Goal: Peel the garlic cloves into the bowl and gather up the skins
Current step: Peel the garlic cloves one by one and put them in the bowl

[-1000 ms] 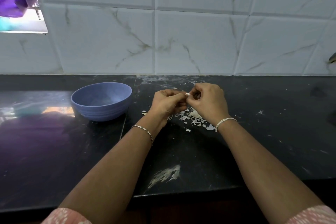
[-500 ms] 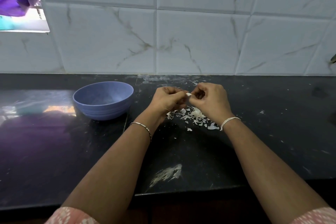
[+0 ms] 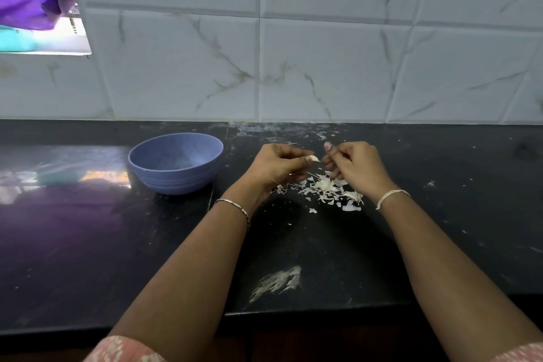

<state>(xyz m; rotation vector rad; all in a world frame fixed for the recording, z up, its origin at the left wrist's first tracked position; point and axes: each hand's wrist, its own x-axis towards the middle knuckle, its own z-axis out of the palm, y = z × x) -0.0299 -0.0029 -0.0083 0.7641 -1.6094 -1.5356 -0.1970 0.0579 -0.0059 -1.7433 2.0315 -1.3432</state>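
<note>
Left hand [image 3: 279, 164] pinched a small pale garlic clove [image 3: 314, 159] just right of the round blue bowl [image 3: 176, 182]. Right hand [image 3: 355, 163] was curled beside it, couldn't tell if it held anything. Clove looked light, firm, slippery, so I'd grip its ends. Flimsy white papery skins [image 3: 326, 188] lay further right.

Black stone counter [image 3: 440, 214], blue bowl [image 3: 175, 163], scattered garlic skins [image 3: 326, 189], pale smear [image 3: 277, 282]
</note>
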